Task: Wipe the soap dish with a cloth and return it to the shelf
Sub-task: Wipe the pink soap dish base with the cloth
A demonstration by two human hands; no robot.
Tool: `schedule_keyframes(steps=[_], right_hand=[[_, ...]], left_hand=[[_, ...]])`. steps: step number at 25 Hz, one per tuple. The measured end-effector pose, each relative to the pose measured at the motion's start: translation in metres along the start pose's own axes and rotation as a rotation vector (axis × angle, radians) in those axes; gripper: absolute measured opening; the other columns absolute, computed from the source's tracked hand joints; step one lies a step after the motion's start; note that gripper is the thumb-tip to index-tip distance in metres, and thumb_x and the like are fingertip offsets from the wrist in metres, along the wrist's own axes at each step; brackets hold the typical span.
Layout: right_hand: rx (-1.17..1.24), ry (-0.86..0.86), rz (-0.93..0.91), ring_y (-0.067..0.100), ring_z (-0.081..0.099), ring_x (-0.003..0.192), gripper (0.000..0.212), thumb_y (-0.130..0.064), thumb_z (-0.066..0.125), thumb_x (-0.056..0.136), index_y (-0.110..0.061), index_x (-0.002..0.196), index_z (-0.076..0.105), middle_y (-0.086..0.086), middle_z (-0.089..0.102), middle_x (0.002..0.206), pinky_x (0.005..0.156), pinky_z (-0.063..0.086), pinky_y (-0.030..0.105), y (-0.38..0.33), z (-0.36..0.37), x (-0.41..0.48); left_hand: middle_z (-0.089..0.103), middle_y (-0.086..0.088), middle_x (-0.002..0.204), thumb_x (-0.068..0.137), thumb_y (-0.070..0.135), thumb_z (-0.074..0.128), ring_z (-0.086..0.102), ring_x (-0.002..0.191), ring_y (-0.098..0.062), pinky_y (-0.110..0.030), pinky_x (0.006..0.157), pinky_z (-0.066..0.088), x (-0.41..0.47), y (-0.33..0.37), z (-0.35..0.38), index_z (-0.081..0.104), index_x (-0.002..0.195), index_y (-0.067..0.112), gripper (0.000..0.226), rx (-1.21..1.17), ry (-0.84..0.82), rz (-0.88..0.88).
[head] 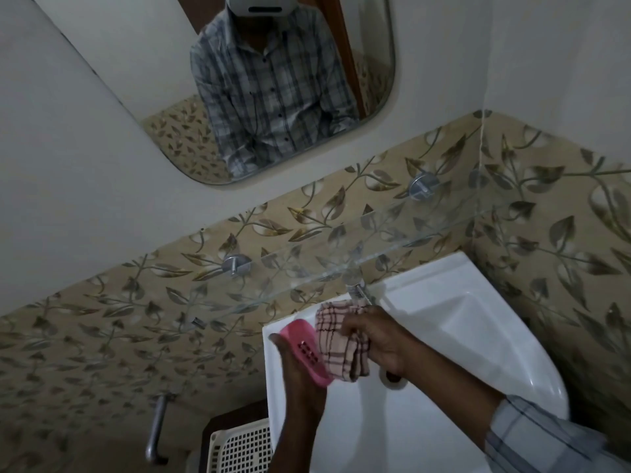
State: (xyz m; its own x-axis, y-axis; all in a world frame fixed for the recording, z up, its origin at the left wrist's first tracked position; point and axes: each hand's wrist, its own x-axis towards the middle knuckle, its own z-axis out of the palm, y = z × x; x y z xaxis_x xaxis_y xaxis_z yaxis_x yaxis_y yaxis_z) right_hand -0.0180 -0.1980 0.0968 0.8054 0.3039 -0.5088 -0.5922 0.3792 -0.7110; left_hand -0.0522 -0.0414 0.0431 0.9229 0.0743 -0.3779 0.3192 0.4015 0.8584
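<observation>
Dim bathroom, leaf-patterned tiles, mirror.

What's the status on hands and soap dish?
Left hand holds soap dish over sink. Right hand presses cloth to it. Glass shelf bare.

A white basin is fixed under leaf-patterned tiles; a mirror is hung above it, and a white perforated basket is set at its lower left.
</observation>
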Motion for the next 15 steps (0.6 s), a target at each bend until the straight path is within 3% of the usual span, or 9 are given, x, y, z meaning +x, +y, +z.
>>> schedule_keyframes(steps=[2,4,6,8,10,12,15], right_hand=[[-0.080,0.080,-0.043,0.045,0.067,0.104,0.035,0.011,0.051,0.079,0.010,0.110,0.066,0.031,0.070,0.109,0.096,0.051,0.052,-0.005,-0.010,0.001],[-0.174,0.203,-0.098,0.036,0.071,0.092,0.022,0.003,0.057,0.081,0.003,0.099,0.070,0.026,0.074,0.100,0.086,0.056,0.044,-0.011,-0.019,0.004],[-0.269,0.277,-0.165,0.032,0.072,0.084,0.011,-0.004,0.058,0.085,-0.003,0.086,0.069,0.025,0.074,0.094,0.080,0.057,0.040,-0.013,-0.024,0.006],[-0.356,0.296,-0.199,0.031,0.072,0.079,0.012,-0.007,0.055,0.088,-0.005,0.083,0.065,0.026,0.073,0.090,0.073,0.058,0.040,-0.010,-0.021,0.005],[-0.306,0.135,-0.165,0.025,0.070,0.063,0.016,-0.012,0.050,0.090,-0.007,0.085,0.064,0.020,0.074,0.077,0.059,0.054,0.029,-0.006,-0.014,0.001],[-0.226,-0.094,-0.098,0.022,0.067,0.059,0.025,-0.011,0.043,0.091,-0.011,0.083,0.067,0.015,0.071,0.070,0.055,0.052,0.028,-0.009,-0.011,-0.010],[-0.510,-0.214,-0.248,0.022,0.072,0.091,0.031,-0.005,0.052,0.093,-0.021,0.110,0.072,0.007,0.076,0.097,0.076,0.059,0.032,-0.013,-0.018,-0.018]], left_hand=[[0.074,-0.017,0.093,0.075,0.079,0.053,0.074,0.073,-0.027,-0.039,0.068,0.062,-0.003,0.011,-0.021,0.056,0.124,-0.001,0.094,-0.103,-0.025,-0.050],[0.071,-0.021,0.107,0.080,0.067,0.060,0.072,0.076,-0.027,-0.042,0.075,0.059,-0.013,0.017,-0.035,0.056,0.131,0.000,0.084,-0.082,-0.093,-0.083],[0.067,-0.027,0.120,0.067,0.059,0.080,0.070,0.085,-0.031,-0.044,0.079,0.056,-0.023,0.018,-0.037,0.058,0.133,0.003,0.089,0.026,-0.166,-0.068],[0.067,-0.030,0.113,0.064,0.057,0.084,0.069,0.088,-0.034,-0.042,0.078,0.056,-0.030,0.014,-0.024,0.062,0.130,0.007,0.085,0.160,-0.257,-0.071],[0.072,-0.026,0.105,0.054,0.052,0.091,0.071,0.087,-0.034,-0.043,0.075,0.058,-0.030,0.008,-0.010,0.073,0.117,0.011,0.078,0.159,-0.230,-0.109],[0.075,-0.022,0.097,0.039,0.044,0.098,0.072,0.082,-0.035,-0.046,0.074,0.060,-0.029,0.006,-0.003,0.079,0.102,0.008,0.075,0.030,-0.169,-0.170],[0.074,-0.024,0.098,0.031,0.032,0.101,0.072,0.082,-0.038,-0.049,0.077,0.060,-0.027,0.000,-0.007,0.078,0.104,0.003,0.081,-0.175,-0.123,-0.183]])
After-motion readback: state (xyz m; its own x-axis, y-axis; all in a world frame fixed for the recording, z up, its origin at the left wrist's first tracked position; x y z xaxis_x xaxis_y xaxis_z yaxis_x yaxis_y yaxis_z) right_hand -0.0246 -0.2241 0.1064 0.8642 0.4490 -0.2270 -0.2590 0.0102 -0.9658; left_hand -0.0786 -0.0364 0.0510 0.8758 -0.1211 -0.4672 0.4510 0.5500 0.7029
